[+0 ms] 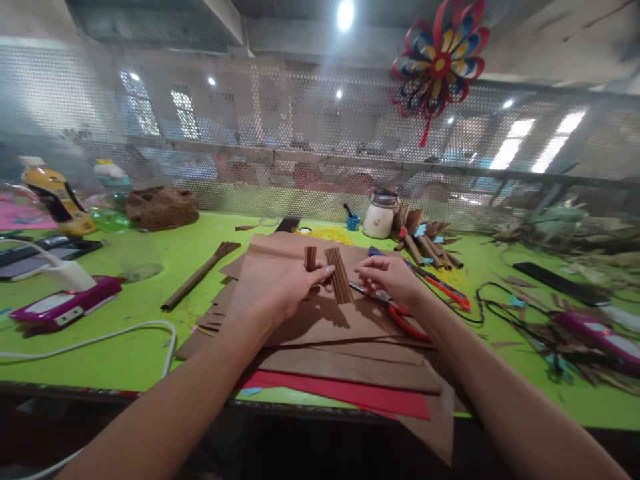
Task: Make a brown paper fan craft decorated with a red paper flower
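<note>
My left hand (316,275) pinches a pleated strip of brown paper (340,275) between thumb and fingers; a shorter pleated end (311,257) stands up beside the thumb. Both are held above a stack of brown paper sheets (300,330). Just to the right, my right hand (380,272) hovers with its fingers curled to a pinch, and anything between them is too small to make out. Under that hand lies a pair of scissors with red handles (407,323), partly hidden by the wrist. A rolled brown paper stick with a fanned end (200,277) rests at the left.
At the back right are several brown paper rolls (425,243), a white jar (380,215) and orange-handled pliers (447,290). Purple power strips (67,307) (597,337) and cables lie on both sides. A yellow bottle (57,200) stands left; a perforated screen (310,133) closes the back.
</note>
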`<action>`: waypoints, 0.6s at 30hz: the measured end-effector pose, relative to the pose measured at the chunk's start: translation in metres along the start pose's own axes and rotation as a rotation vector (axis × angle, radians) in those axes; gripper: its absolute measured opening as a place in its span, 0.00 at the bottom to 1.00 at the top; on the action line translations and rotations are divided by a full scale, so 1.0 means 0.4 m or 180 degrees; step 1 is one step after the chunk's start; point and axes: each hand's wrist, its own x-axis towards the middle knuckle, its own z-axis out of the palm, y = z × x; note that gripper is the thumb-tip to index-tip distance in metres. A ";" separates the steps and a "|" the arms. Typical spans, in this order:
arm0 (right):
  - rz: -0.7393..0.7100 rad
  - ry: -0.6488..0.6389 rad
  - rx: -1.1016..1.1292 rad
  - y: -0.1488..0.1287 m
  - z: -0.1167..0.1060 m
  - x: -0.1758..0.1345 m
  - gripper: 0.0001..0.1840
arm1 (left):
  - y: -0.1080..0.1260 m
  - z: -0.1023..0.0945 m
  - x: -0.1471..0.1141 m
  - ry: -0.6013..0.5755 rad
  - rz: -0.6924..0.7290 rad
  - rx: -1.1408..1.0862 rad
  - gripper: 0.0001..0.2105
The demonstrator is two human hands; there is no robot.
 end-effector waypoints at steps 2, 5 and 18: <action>0.0020 0.0185 -0.0117 0.002 -0.002 0.013 0.11 | 0.002 -0.007 0.003 0.0196 0.0062 -0.0247 0.13; 0.0048 0.0320 -0.0550 -0.010 -0.009 0.037 0.10 | -0.004 -0.019 0.013 0.0409 0.0184 -0.0507 0.13; -0.0493 -0.0704 -0.4543 -0.027 -0.131 -0.151 0.23 | -0.002 -0.029 0.025 0.0786 0.0085 -0.1135 0.08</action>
